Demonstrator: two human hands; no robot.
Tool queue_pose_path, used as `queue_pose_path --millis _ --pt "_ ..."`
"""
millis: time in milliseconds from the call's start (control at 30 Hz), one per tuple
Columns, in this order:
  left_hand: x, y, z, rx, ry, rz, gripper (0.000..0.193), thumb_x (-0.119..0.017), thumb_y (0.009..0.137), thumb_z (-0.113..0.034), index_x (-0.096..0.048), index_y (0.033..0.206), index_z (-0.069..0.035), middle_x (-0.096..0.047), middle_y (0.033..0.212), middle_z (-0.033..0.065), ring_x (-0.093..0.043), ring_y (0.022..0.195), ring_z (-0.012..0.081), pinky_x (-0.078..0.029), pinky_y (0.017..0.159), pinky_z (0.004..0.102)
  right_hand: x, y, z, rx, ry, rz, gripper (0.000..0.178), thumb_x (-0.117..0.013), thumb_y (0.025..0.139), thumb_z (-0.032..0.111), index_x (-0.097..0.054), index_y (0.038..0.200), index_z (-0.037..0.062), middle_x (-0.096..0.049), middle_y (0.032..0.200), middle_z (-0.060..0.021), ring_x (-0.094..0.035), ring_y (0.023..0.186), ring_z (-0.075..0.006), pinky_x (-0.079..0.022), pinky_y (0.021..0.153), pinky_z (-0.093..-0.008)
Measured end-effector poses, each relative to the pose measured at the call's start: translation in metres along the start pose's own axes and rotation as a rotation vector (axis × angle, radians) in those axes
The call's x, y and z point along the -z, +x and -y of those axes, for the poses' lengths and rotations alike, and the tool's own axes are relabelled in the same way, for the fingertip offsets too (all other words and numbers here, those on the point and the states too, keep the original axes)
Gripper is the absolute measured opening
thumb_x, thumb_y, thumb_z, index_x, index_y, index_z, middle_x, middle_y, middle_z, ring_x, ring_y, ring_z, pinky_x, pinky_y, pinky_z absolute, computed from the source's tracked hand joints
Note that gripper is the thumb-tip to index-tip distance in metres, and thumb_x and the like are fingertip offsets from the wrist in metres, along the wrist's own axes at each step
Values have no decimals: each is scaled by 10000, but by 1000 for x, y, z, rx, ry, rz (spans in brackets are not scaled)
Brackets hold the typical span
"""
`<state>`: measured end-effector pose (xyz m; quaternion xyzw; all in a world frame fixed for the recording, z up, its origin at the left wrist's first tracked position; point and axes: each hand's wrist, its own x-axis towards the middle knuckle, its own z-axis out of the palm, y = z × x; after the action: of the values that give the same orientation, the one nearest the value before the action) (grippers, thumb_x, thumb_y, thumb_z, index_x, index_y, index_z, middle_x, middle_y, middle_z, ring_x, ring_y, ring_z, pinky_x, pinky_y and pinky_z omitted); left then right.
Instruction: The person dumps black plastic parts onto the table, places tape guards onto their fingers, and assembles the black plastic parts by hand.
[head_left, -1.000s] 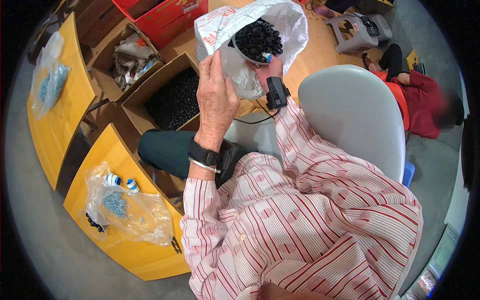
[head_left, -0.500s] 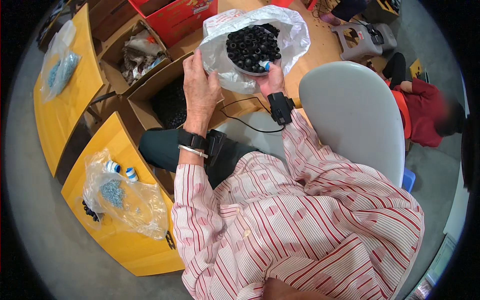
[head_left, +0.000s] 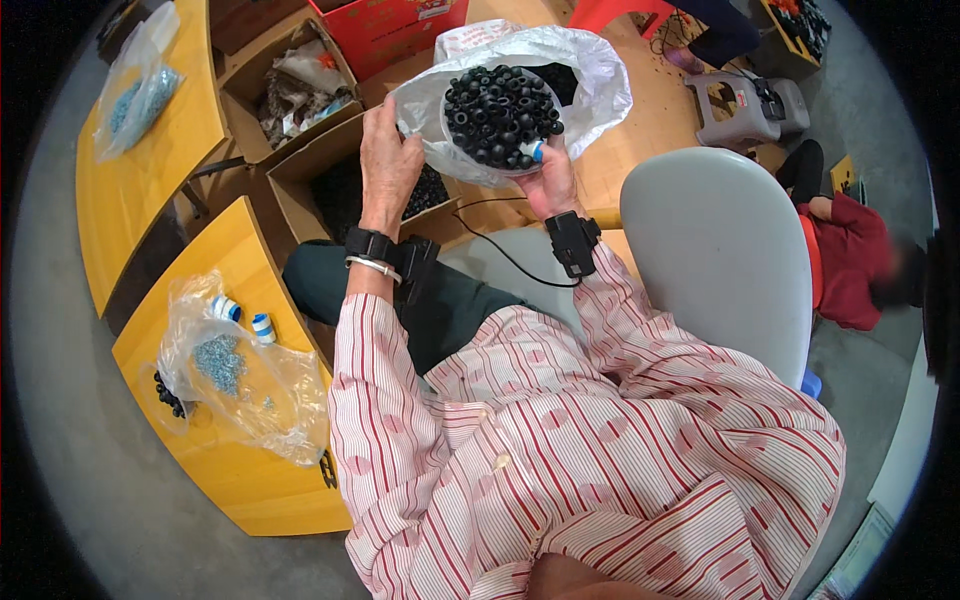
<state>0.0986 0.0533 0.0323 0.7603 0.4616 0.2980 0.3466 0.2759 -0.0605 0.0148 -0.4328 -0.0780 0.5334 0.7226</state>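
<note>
My right hand (head_left: 553,185) grips a pale round bowl (head_left: 546,92) from its near right side, thumb at the rim; blue and white tape is wrapped on the thumb. The bowl is heaped with small black round parts (head_left: 495,115), several with holes. It sits in the mouth of a white plastic sack (head_left: 605,85), where more black shows behind the bowl. My left hand (head_left: 388,168) is at the sack's left edge, closed on it between fingers and thumb. Part of the left fingers' grip is hidden by the sack's fold.
Left of me, a yellow table (head_left: 270,490) bears a clear bag (head_left: 285,405) of small blue-grey pieces and two blue-white tape rolls (head_left: 263,328). An open carton (head_left: 290,190) holds black parts. A grey chair (head_left: 715,250) stands at my right; beyond it sits a person (head_left: 850,250) in dark red.
The heaped bowl has come slightly left and toward the sack's near edge, showing more of the sack's inside behind it. My left hand still holds the sack's edge. The whole view has shifted a little.
</note>
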Motion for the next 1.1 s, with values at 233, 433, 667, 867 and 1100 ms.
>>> queue_pose_path --millis 233,433,667,867,1100 --pt "-5 -1 1 -10 -9 18 589 -605 770 -54 -424 1323 35 -496 1133 162 -581 868 237 -492 790 314 8 -6 0 11 13 27 567 -506 816 4 -401 1338 201 -515 1280 -60 -544 1141 -251 -481 933 -455" --pt "-2 -10 -4 138 -105 103 560 -599 811 -82 -430 1338 3 -497 1148 142 -591 904 218 -498 795 313 1 -17 5 0 -3 73 571 -515 799 -19 -431 1323 191 -519 1280 -48 -550 1125 -237 -477 931 -439" --pt "18 -38 -11 240 -253 105 289 -602 804 -117 -649 1079 -42 -607 986 151 -635 762 235 -497 751 321 -37 -32 21 -82 -42 169 595 -507 794 -25 -423 1342 189 -521 1280 -48 -547 1131 -237 -469 942 -435" --pt "61 -97 -24 601 -579 -38 270 -599 817 -98 -645 1068 -11 -663 978 111 -623 862 160 -477 767 276 -75 -49 27 -150 -151 299 589 -489 809 -16 -397 1363 162 -517 1292 -66 -550 1136 -238 -486 924 -431" --pt "94 -216 -33 543 -809 -402 210 -590 892 -122 -603 1063 -1 -619 947 22 -561 837 81 -457 759 224 -86 -60 -4 -287 -281 474 573 -482 819 6 -380 1370 123 -516 1306 -77 -542 1154 -236 -470 948 -429"
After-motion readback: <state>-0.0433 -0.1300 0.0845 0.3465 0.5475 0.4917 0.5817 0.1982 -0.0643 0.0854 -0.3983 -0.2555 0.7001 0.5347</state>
